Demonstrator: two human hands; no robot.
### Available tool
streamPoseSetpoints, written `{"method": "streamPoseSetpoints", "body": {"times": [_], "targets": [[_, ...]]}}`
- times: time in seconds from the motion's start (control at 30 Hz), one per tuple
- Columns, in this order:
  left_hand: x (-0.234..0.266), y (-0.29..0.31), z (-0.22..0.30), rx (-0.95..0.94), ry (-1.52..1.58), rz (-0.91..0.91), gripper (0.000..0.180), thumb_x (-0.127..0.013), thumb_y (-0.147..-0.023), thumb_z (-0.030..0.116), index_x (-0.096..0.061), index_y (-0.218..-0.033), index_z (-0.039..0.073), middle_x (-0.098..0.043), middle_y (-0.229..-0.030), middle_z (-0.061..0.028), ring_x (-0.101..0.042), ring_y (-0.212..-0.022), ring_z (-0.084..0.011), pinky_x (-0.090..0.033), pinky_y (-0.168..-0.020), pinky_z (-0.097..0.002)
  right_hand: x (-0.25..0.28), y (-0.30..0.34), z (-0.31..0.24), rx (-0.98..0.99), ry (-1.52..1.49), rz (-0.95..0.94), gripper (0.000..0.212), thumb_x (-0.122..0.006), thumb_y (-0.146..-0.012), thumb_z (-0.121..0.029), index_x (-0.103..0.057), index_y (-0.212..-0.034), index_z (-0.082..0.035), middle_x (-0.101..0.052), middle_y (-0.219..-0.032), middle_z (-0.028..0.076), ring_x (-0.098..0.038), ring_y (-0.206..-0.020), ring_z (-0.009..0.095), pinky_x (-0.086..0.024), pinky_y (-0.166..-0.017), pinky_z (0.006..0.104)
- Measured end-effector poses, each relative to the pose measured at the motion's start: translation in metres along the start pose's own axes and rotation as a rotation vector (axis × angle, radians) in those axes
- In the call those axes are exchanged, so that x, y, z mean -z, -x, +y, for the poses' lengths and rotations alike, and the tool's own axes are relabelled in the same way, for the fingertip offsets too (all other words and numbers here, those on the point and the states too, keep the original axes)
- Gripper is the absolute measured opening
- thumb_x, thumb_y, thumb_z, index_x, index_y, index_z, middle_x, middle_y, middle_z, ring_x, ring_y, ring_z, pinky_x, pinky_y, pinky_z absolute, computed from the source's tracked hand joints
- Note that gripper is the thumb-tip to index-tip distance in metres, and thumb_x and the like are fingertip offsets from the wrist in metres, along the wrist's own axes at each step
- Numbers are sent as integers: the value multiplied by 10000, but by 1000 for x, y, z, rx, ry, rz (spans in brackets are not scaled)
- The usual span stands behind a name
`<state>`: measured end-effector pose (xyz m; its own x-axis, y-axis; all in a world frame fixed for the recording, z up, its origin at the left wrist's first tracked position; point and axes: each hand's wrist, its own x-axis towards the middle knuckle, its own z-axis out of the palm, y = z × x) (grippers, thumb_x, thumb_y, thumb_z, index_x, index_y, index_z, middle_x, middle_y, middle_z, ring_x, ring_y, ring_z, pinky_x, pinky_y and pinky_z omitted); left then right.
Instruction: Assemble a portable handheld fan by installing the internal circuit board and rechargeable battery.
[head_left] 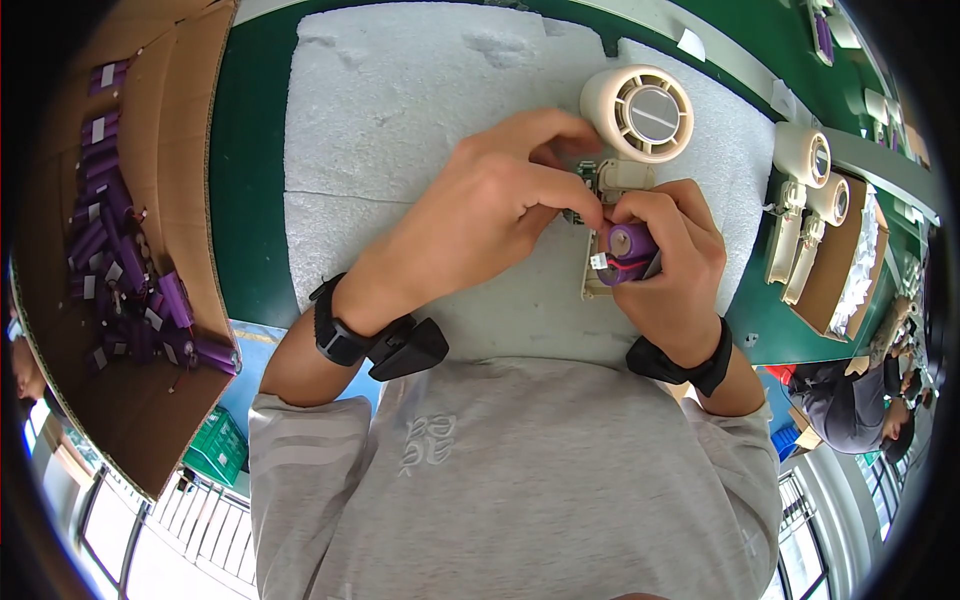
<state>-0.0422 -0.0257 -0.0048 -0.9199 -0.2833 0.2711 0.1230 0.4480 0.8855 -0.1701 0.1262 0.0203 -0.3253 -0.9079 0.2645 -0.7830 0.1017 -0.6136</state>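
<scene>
A cream handheld fan lies on the foam pad, its round grille head point(652, 112) farthest from me. Its handle shell point(628, 177) points toward me, with the inside exposed. In my right hand point(682, 255) is a purple battery pack point(630, 243) with a red wire and a small white connector point(599, 262), held over the handle. My left hand point(490, 190) is bent round a small green circuit board point(586, 176) at the handle's left edge. The thumb and fingertips of my left hand come close to my right fingers. Part of the board is hidden behind them.
On the left, a cardboard box point(170, 130) holds many purple battery packs point(110, 220). The white foam pad point(390, 110) covers the green table point(245, 170). More cream fans point(800, 155) lie at the right beside a smaller carton point(848, 255). Another person point(850, 405) is at the far right.
</scene>
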Motion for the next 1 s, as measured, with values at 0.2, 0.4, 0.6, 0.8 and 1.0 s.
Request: {"method": "streamPoseSetpoints", "body": {"times": [0.2, 0.4, 0.6, 0.8, 1.0], "targets": [[0, -1, 12, 130, 64, -15, 239, -682, -715, -136, -696, -887, 29, -622, -1004, -102, -663, -836, -205, -544, -712, -270, 1, -1, 0, 34, 23, -11, 334, -731, -551, 97, -617, -834, -38, -617, -774, 84, -589, -748, 261, -474, -614, 332], [-10, -3, 20, 430, 410, 104, 262, -682, -723, -144, -685, -926, 22, -636, -979, -105, -665, -834, -187, -551, -742, -257, 0, 1, 3, 85, 73, -29, 336, -717, -520, 87, -615, -818, -32, -619, -759, 88, -584, -767, 270, -476, -621, 346], [-4, 1, 14, 288, 208, -32, 305, -673, -720, -161, -675, -966, 19, -636, -971, -92, -667, -850, -183, -556, -750, -256, 7, 0, 3, 65, 10, -98, 296, -751, -577, 36, -613, -829, -37, -621, -754, 79, -576, -780, 269, -474, -636, 346], [-1, 1, 11, 268, 277, -40, 298, -678, -724, -153, -670, -969, 15, -629, -963, -83, -657, -878, -180, -549, -768, -260, 29, -6, 16, -17, -432, -142, 203, -775, -714, -64, -617, -841, -56, -583, -708, 44, -581, -747, 171, -457, -601, 264], [2, -1, 14, 375, 433, -61, 239, -692, -773, -113, -659, -982, -1, -622, -971, -78, -629, -908, -168, -536, -796, -264, 37, -5, 8, -469, -832, -182, 177, -751, -816, -137, -613, -845, -30, -557, -676, 46, -535, -588, 128, -403, -540, 237]]}}
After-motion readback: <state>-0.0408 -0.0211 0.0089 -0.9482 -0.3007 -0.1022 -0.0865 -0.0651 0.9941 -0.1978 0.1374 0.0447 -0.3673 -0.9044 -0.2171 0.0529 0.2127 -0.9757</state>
